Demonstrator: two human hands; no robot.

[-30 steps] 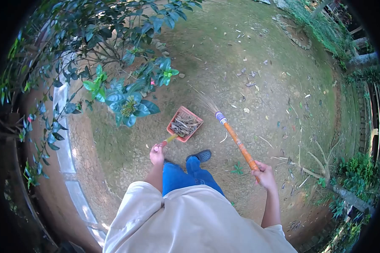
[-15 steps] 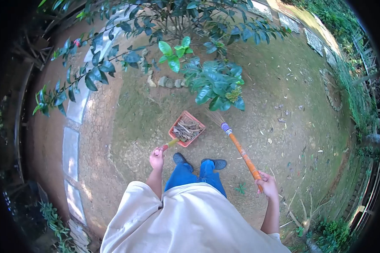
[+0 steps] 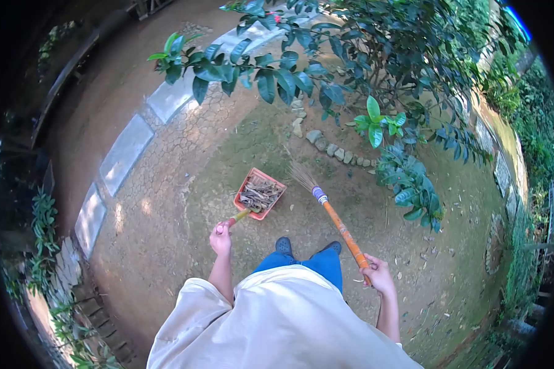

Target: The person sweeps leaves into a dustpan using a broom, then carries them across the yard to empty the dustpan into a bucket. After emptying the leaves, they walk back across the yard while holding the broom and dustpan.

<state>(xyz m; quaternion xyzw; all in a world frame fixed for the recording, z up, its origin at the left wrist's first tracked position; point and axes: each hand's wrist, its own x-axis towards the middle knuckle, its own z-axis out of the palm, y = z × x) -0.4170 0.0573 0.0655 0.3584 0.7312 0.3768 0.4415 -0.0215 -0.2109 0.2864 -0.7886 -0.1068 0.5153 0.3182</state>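
My left hand is closed round the handle of a dustpan. The pan is orange-red and square, with a yellow and red stick handle, and dry leaves are heaped in it. In my right hand is a stick broom with an orange handle and a purple and white binding. Its thin bristles point forward and left, to the right of the dustpan. Both my feet are just behind the two tools.
A leafy shrub spreads across the front, its low branch hanging to the right of the broom. Curved border stones lie under it. Pale paving slabs run along the left. Fallen leaves dot the ground at right.
My view and body have turned left, so the shrub and stones now appear farther right. Both hands keep hold of the dustpan and broom, and the broom's bristles are nearer the pan.
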